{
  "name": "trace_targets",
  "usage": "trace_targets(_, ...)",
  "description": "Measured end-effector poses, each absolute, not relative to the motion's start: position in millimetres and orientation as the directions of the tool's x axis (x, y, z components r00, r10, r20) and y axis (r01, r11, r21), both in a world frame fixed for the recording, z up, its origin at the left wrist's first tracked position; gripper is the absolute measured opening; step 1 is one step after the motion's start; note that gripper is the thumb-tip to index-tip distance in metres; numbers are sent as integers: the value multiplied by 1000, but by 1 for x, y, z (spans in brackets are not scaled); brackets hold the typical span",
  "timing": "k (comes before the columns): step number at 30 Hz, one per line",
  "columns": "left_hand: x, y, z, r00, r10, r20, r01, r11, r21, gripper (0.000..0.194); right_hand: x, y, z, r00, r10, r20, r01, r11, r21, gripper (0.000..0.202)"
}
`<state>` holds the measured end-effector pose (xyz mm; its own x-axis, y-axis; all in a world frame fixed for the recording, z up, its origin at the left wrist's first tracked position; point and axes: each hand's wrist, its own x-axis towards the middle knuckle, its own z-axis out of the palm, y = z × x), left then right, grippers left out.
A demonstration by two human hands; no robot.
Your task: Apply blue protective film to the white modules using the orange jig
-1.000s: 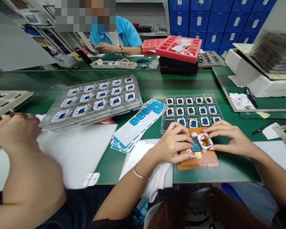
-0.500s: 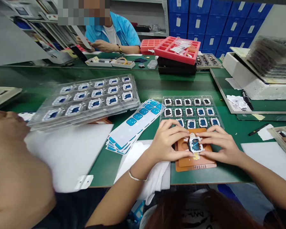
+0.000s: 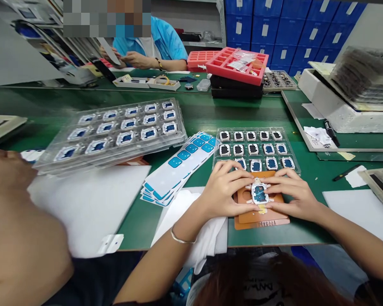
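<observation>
A small white-rimmed watch case with a blue face lies over the orange jig plate near the table's front edge. My left hand grips the case from its left, thumb low and fingers along the top. From the other side, my right hand closes on it with thumb and fingertips. Just behind my hands, a clear tray bears several more such cases, some dark and some blue. Sheets of blue stickers are fanned out to the left of that tray.
Stacked clear trays of cases stand at the left, behind a white foam sheet. A neighbour's arm reaches in at far left. A white cloth lies beside my left wrist. Across the table sits a person in blue.
The watch case has turned slightly between my fingers and now lies flatter on the orange jig plate. Both hands stay around it, nearly in the same place.
</observation>
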<state>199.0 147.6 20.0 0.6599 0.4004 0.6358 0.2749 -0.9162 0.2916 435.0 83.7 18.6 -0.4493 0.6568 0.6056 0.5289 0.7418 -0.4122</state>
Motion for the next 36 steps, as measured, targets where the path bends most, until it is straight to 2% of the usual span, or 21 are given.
trace_targets(5, 199, 147, 22, 675, 411, 613, 269, -910, 314, 51, 435, 84, 19, -460, 652, 603, 524, 747, -408, 12)
trace_targets(10, 200, 146, 24, 727, 474, 497, 298, -870, 394, 45, 434, 86, 22, -503, 661, 558, 540, 744, -394, 10)
trace_targets(14, 203, 146, 18, 679, 498, 540, 241, -846, 476, 43, 434, 87, 23, -485, 679, 551, 545, 727, -417, 13)
trace_targets(17, 205, 145, 15, 687, 469, 555, 171, -846, 505, 56, 435, 86, 20, -446, 695, 564, 558, 708, -432, 21)
trace_targets(21, 208, 141, 15, 797, 389, 463, 144, -866, 479, 78, 435, 85, 17, -394, 712, 582, 531, 693, -488, 27)
trace_targets(23, 208, 140, 15, 773, 383, 506, 153, -886, 437, 66, 435, 84, 16, -406, 717, 566, 514, 692, -507, 26)
trace_targets(27, 206, 144, 13, 725, 286, 627, 118, -948, 296, 22, 435, 84, 17, -483, 697, 529, 523, 715, -464, 20)
trace_targets(30, 200, 155, 12, 709, 253, 658, 89, -958, 273, 21, 438, 84, 17, -496, 692, 524, 513, 721, -465, 24)
trace_targets(32, 192, 165, 11, 663, 336, 669, 186, -940, 287, 21, 440, 86, 16, -482, 696, 532, 511, 716, -475, 23)
trace_targets(36, 174, 189, 6, 560, 627, 541, 580, -764, 284, 27, 442, 88, 16, -469, 694, 546, 503, 718, -481, 19)
